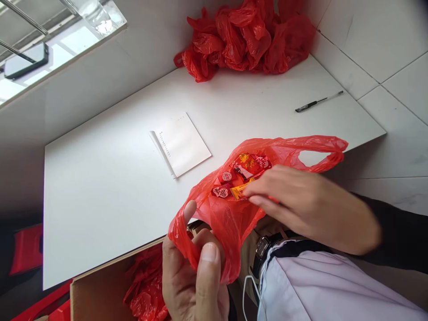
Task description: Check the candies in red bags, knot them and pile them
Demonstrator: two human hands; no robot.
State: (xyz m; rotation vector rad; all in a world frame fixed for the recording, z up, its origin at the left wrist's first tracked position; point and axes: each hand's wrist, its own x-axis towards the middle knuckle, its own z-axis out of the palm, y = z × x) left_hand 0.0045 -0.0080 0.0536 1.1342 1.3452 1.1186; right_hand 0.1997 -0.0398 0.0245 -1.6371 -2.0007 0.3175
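Note:
A thin red plastic bag (230, 223) hangs open at the near edge of the table. My left hand (200, 281) is closed on one of its handle loops, with fingers through the loop. Inside the bag's mouth lie several small red wrapped candies (247, 166), some with white lettering. My right hand (301, 200) reaches over the bag from the right, its fingertips closed at the end of a yellow candy packet (238, 191) among them. The other handle loop (329, 145) spreads loose to the right, beyond my right wrist. The bag's bottom is hidden.
On the white table (100, 205) lie a white notepad (185, 145) with writing and an uncapped black pen (310, 105). Bunched red plastic bags (240, 40) sit at the back. Below the near edge, a cardboard box (100, 285) holds more red bags (147, 285).

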